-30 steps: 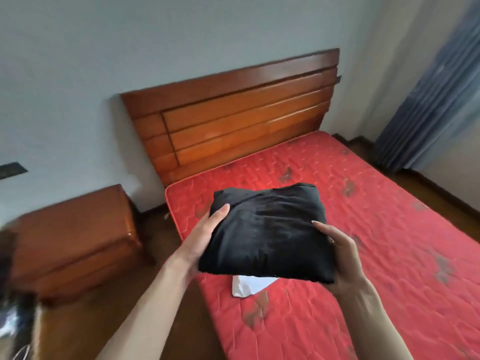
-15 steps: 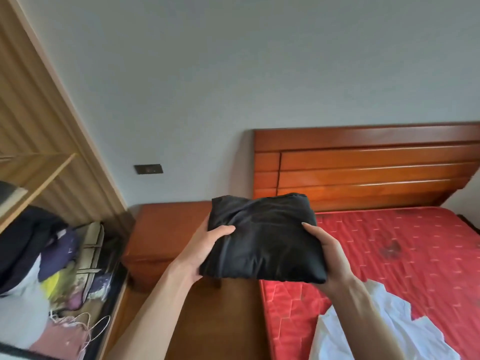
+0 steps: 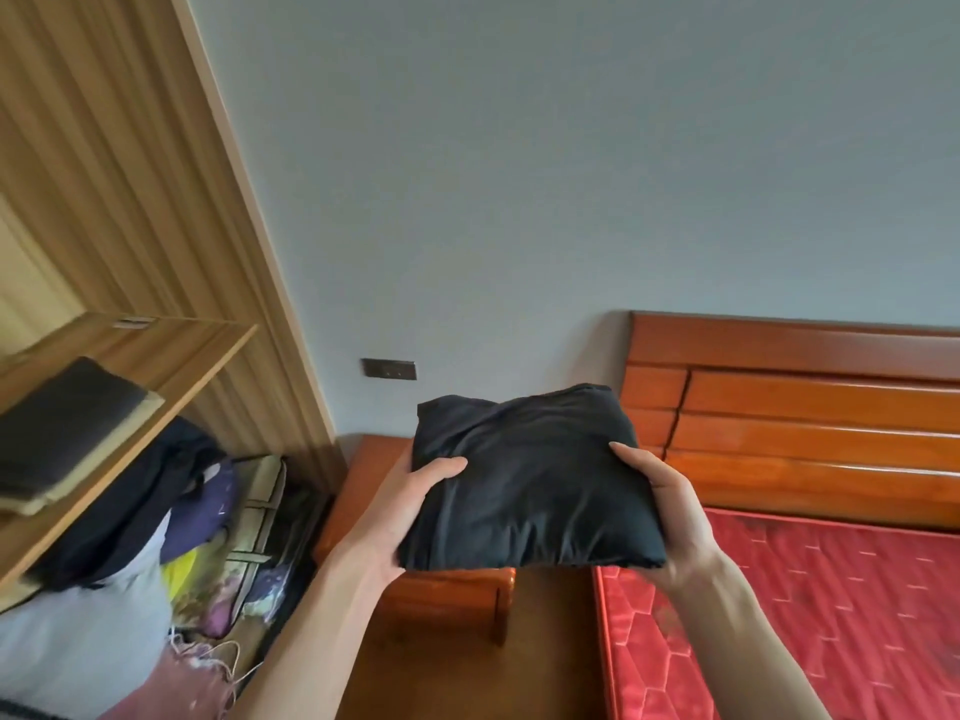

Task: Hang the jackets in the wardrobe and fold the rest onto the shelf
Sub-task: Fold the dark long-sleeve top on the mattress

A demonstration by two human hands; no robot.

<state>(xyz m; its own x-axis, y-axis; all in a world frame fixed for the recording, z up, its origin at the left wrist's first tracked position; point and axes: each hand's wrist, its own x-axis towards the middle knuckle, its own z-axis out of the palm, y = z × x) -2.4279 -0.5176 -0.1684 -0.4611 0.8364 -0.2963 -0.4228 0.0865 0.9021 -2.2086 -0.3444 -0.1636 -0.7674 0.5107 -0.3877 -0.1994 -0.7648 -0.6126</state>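
Folded black garment (image 3: 530,485) is gripped at both ends, left hand (image 3: 415,491) and right hand (image 3: 670,506) curled round it, right of the wardrobe shelf (image 3: 156,356). Shelf's already got a folded dark piece (image 3: 67,433); this one's not yet placed.

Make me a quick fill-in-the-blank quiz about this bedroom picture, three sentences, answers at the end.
1. Both hands hold a folded garment whose colour is ____.
2. The mattress at the right is coloured ____.
3. On the wardrobe shelf at the left, a dark folded item lies on a ____ coloured one.

Missing words: black; red; beige
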